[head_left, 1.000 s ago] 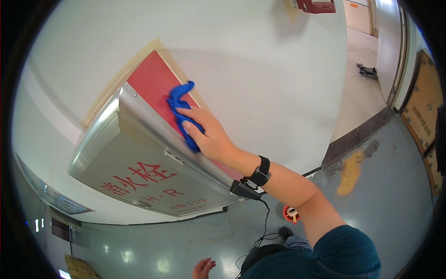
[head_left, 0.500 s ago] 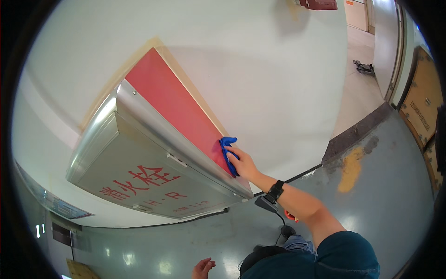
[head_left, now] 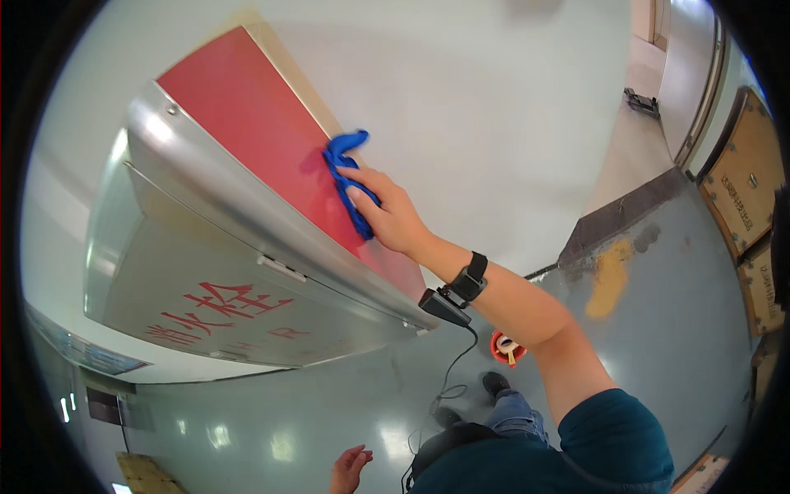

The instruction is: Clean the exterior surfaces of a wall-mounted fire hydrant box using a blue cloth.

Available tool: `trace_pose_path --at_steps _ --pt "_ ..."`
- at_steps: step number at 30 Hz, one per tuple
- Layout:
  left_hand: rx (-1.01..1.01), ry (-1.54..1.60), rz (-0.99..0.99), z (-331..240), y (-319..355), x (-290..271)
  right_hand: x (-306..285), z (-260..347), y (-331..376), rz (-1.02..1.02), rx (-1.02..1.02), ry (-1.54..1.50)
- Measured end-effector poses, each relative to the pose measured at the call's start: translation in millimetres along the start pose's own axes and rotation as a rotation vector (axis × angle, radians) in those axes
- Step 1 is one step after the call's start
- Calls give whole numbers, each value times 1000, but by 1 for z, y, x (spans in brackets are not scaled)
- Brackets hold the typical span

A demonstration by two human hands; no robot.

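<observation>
My right hand [head_left: 385, 211] presses a bunched blue cloth [head_left: 336, 163] flat against the red side panel [head_left: 247, 136] of a wall-mounted fire hydrant cabinet. Part of the cloth is under my fingers, and its upper end sticks out past the panel's edge by the white wall. To the left, the cabinet's silver door [head_left: 189, 263] with red lettering faces down and left. My left hand [head_left: 350, 469] hangs low at the bottom edge, away from the cabinet, fingers loosely curled and nothing visible in it. A black band with a small device [head_left: 469, 282] circles my right wrist.
A black box [head_left: 444, 306] trails a cable by my wrist. An orange-red bucket [head_left: 506, 349] holding tools stands on the grey floor near my feet. Brown crates [head_left: 741, 193] line the right side. A doorway opens at upper right, with a yellow stain [head_left: 609, 278] on the floor.
My right hand and the cloth have slid up and left along the red panel. The view has shifted, bringing the cabinet closer and the bucket into fuller sight.
</observation>
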State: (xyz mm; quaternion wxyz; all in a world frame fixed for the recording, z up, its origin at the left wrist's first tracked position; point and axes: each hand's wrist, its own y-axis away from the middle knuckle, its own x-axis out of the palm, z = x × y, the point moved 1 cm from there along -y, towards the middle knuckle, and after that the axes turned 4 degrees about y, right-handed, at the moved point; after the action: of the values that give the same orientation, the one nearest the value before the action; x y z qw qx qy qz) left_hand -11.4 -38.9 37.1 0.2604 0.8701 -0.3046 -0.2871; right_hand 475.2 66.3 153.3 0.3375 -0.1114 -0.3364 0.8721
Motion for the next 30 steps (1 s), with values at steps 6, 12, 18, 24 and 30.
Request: trace_pose_path --at_steps 6,12,18,24,30 --pt "12 133 -56 37 -16 -4 -13 -87 87 62 315 68" --pt "34 128 -23 29 -22 0 -17 -71 88 60 467 -34" --pt "51 95 -29 14 -24 3 -7 38 -17 -68 -191 39" --pt "77 156 -60 8 -18 3 2 75 -83 -41 -309 -14" --pt "6 30 -4 -3 -5 10 -4 -11 -7 -39 -153 106"
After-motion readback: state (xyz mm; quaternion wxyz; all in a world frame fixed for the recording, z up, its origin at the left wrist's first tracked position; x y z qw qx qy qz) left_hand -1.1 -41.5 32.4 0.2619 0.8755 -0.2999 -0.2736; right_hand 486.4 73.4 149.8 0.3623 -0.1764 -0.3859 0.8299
